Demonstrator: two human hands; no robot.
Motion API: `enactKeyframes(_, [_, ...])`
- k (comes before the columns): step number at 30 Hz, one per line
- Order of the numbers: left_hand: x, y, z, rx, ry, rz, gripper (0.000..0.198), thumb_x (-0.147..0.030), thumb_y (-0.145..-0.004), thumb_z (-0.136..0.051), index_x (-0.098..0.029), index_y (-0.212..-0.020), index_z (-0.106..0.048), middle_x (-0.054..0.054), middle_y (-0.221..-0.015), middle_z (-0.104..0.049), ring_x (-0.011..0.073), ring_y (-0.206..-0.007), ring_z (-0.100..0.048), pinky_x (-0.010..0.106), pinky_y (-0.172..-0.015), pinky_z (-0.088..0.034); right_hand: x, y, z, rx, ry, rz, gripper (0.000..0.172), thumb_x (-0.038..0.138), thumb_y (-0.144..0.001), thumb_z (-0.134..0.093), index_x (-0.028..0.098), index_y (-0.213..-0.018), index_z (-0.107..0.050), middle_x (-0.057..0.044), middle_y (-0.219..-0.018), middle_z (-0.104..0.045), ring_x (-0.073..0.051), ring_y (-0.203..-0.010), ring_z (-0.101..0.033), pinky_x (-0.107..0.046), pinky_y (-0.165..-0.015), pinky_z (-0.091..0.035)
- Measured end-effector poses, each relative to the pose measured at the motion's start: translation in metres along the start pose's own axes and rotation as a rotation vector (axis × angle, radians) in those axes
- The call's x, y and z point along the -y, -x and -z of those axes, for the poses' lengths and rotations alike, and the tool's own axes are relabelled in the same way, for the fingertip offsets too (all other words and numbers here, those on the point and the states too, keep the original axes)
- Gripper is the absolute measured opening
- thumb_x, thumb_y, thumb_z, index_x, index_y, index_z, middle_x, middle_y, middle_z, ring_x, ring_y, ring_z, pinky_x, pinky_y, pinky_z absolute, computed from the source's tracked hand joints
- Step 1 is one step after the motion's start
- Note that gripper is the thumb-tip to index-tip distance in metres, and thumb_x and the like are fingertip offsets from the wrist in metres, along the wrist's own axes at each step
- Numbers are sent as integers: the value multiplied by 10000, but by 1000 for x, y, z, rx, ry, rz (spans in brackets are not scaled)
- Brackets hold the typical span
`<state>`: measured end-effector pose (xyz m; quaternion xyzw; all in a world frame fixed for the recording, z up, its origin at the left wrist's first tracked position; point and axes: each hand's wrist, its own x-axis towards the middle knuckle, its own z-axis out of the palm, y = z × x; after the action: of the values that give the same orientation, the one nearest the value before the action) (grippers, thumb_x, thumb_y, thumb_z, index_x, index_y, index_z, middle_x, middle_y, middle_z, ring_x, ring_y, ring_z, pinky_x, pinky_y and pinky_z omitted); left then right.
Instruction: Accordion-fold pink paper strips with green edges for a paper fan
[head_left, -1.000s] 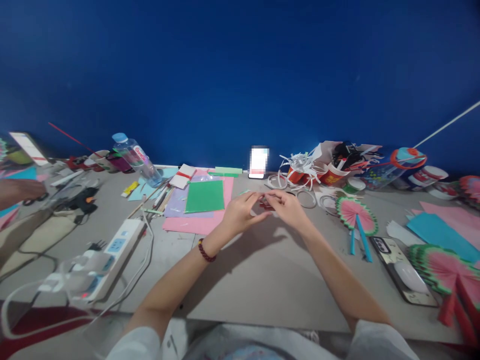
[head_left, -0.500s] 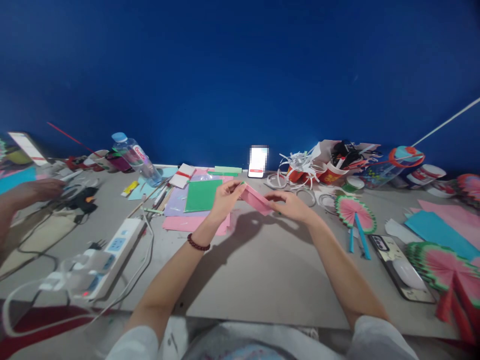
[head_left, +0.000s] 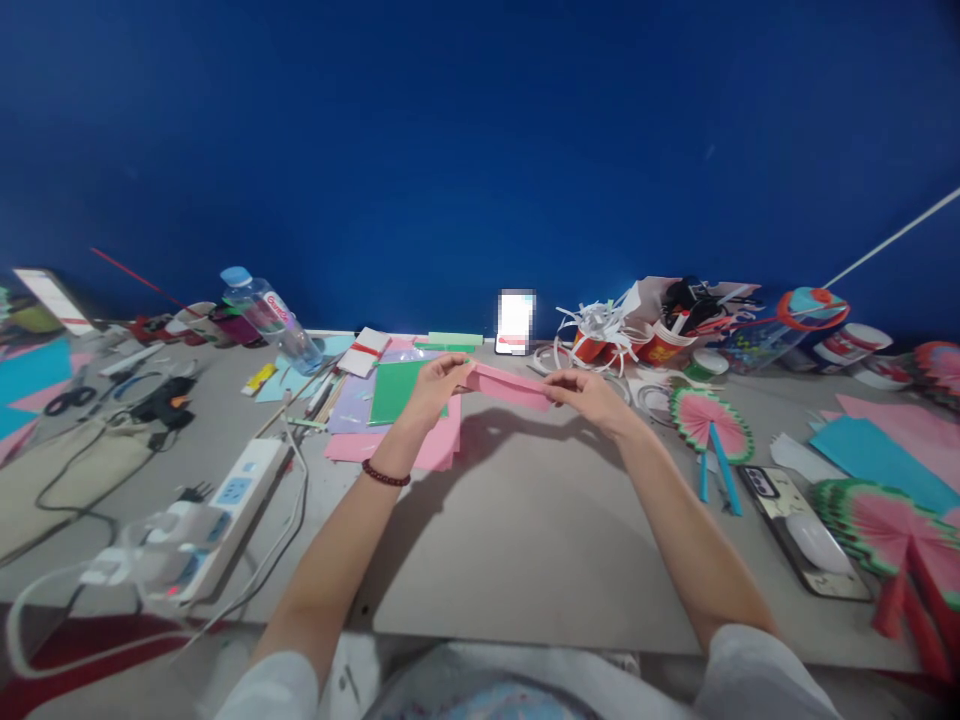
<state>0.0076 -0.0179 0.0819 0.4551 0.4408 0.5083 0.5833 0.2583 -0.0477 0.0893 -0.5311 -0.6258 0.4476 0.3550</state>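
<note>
A narrow folded strip of pink paper (head_left: pixel 508 387) is stretched between my hands above the table. My left hand (head_left: pixel 442 385) pinches its left end, thumb against fingers. At the other end, my right hand (head_left: pixel 585 395) grips it between thumb and fingertips. Below and left of the strip lies a stack of coloured paper, with a green sheet (head_left: pixel 396 392) on top and a pink sheet (head_left: pixel 390 448) at the front. Right of my right hand, a watermelon-patterned paper fan (head_left: pixel 711 425) with blue handles rests on the table.
A power strip (head_left: pixel 236 510) with cables lies front left, near a leaning plastic bottle (head_left: pixel 274 315). A lit phone (head_left: pixel 515 322) stands against the blue wall. Cups of paper scraps (head_left: pixel 664 345) stand back right. Another phone (head_left: pixel 802 535) and several fans (head_left: pixel 892 530) lie at right.
My hands have moved apart and the pink paper strip is now more level and pulled straight. Another person's hand at the far left has gone out of view, and scissors show there.
</note>
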Motion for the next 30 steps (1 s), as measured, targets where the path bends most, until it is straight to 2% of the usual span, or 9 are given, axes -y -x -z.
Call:
enactKeyframes(7, [12,-5,2,21,-20,57,277,-382,-642,-742,-159,-742,-610,-62,-594,-511,53,-553,-526,219,-631,-502,-6,-3,0,-54,9,54,204,364,-746,-664,178,-828,-679,-5,-694,-655,-129,-659,-564,-276,-687,-445])
enactKeyframes(11, [20,-7,4,102,-49,56,284,-402,-676,-711,-157,-735,-579,-72,-567,-449,53,-536,-478,234,-647,-500,-11,-5,4,-48,27,54,221,388,-744,-660,175,-800,-675,-7,-683,-653,-135,-653,-558,-274,-668,-435])
enactKeyframes(13, [23,-8,6,150,-123,22,270,-389,-686,-698,-156,-761,-584,-59,-596,-483,62,-556,-485,238,-652,-490,-13,-6,6,-52,68,62,217,388,-759,-642,176,-790,-674,-10,-683,-654,-137,-641,-551,-274,-652,-428])
enactKeyframes(16, [28,-11,8,225,-330,-123,207,-321,-701,-671,-151,-781,-585,-5,-716,-583,100,-658,-552,247,-671,-471,-17,-8,7,-118,253,140,171,340,-784,-616,180,-771,-674,-24,-731,-659,-146,-655,-545,-284,-658,-418])
enactKeyframes(20, [34,-11,8,258,-738,-423,44,-159,-742,-573,-162,-784,-587,23,-815,-613,139,-785,-569,279,-757,-457,-25,-13,-2,-159,501,379,127,249,-829,-557,182,-775,-650,-61,-857,-652,-183,-795,-569,-306,-730,-424])
enactKeyframes(22, [40,-11,7,242,-989,-543,120,-108,-774,-532,-167,-848,-605,30,-834,-613,156,-824,-561,291,-778,-441,-31,-15,-9,-148,585,426,124,210,-844,-526,180,-794,-636,-71,-883,-641,-190,-831,-575,-304,-747,-429])
enactKeyframes(24, [47,-11,7,234,-1245,-606,195,-94,-819,-503,-169,-959,-617,46,-866,-620,174,-853,-560,302,-779,-428,-38,-17,-16,-142,681,449,139,180,-858,-498,177,-809,-628,-79,-896,-632,-195,-871,-574,-296,-763,-430])
enactKeyframes(26, [55,-12,6,284,-1503,-633,211,-105,-861,-482,-174,-998,-627,69,-915,-619,189,-867,-562,307,-756,-421,-44,-17,-21,-147,785,481,160,165,-876,-472,170,-836,-627,-92,-922,-632,-202,-914,-568,-295,-790,-422])
enactKeyframes(30, [68,-10,5,321,-1594,-642,128,-104,-864,-516,-130,-853,-641,110,-879,-603,227,-883,-557,346,-768,-408,-58,-19,-27,-67,1060,524,218,193,-921,-425,150,-870,-632,-123,-941,-636,-226,-906,-540,-323,-804,-384])
